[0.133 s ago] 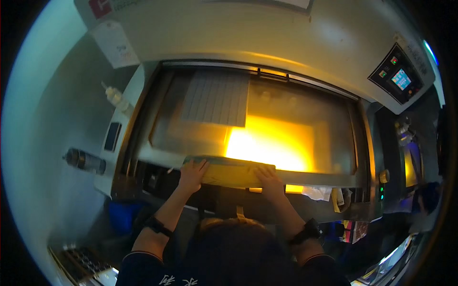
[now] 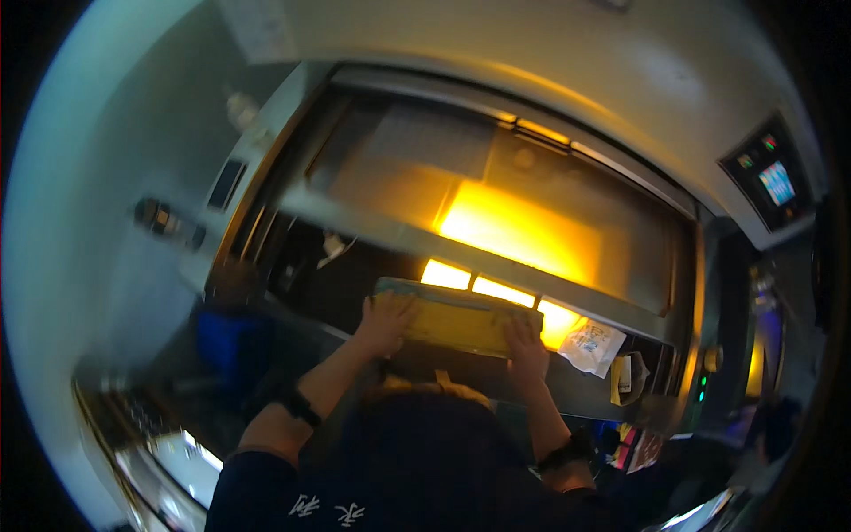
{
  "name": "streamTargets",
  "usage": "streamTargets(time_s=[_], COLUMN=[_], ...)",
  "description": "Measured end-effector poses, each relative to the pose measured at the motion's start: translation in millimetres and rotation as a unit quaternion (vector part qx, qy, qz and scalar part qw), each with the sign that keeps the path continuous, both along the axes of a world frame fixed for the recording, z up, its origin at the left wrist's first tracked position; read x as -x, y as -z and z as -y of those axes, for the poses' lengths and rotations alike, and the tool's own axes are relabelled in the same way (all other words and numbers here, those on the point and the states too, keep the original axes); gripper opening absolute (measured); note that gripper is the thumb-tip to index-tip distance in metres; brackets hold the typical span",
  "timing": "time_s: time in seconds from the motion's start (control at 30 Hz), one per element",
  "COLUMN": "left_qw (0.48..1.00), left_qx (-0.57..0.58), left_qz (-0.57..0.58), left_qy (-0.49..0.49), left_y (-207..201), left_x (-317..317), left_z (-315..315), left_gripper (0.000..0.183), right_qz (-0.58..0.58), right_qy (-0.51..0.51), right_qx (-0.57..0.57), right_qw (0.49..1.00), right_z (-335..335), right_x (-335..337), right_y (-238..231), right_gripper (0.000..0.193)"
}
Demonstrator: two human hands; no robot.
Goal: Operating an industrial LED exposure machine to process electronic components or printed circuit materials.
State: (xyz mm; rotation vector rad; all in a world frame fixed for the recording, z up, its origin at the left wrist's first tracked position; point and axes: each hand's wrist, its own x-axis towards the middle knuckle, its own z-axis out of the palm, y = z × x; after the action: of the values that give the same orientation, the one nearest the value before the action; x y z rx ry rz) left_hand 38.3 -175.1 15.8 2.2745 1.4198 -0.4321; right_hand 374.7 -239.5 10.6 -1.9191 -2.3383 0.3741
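Observation:
A long yellow block-like bar [image 2: 456,324] with a grey-green far edge lies across in front of me; I cannot make out exactly what it is. My left hand [image 2: 388,323] grips its left end, and my right hand [image 2: 526,348] holds its right end, fingers over the top. Beyond it runs the pale front rail [image 2: 372,221] of a wide glass-topped machine bed [image 2: 355,182], lit bright yellow from below. A greyish ribbed sheet [image 2: 430,142] lies on the glass at the back left. Blur hides the fingertips in part.
A white packet [image 2: 592,347] and a small yellow-edged carton [image 2: 628,377] sit right of the bar. A phone-like dark slab [image 2: 227,184], a pale bottle [image 2: 243,113] and a dark cylinder [image 2: 168,222] are at left. A control panel [image 2: 768,174] is at the far right.
The bar has come away from the front rail toward me, still between both hands. Lit openings now show between bar and rail. The whole view has also tilted.

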Motion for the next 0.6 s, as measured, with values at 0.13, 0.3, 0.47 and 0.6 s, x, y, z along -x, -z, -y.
streamTargets(time_s=[0.13,0.3,0.47,0.6], left_qw=[0.991,0.988,0.982,0.984], left_qx=[-0.048,0.091,0.146,0.175], left_qz=[-0.042,-0.089,-0.098,0.017], left_qy=[0.114,0.091,0.07,0.035], left_y=[26.2,26.6,15.4,48.3], left_x=[-33.1,-65.9,-77.8,-55.1], left_z=[14.5,37.6,61.2,67.6], left_gripper=[0.073,0.065,0.065,0.067], right_qz=[0.026,0.032,0.078,0.126], right_qy=[0.008,0.081,0.188,0.227], right_qx=[-0.06,0.012,0.123,0.183], right_qw=[0.998,0.996,0.971,0.948], right_z=[28.9,75.8,63.6,49.0], right_x=[-76.3,-138.4,-140.3,-135.9], right_y=[95.0,180.1,207.7,246.1], right_gripper=[0.058,0.056,0.072,0.073])
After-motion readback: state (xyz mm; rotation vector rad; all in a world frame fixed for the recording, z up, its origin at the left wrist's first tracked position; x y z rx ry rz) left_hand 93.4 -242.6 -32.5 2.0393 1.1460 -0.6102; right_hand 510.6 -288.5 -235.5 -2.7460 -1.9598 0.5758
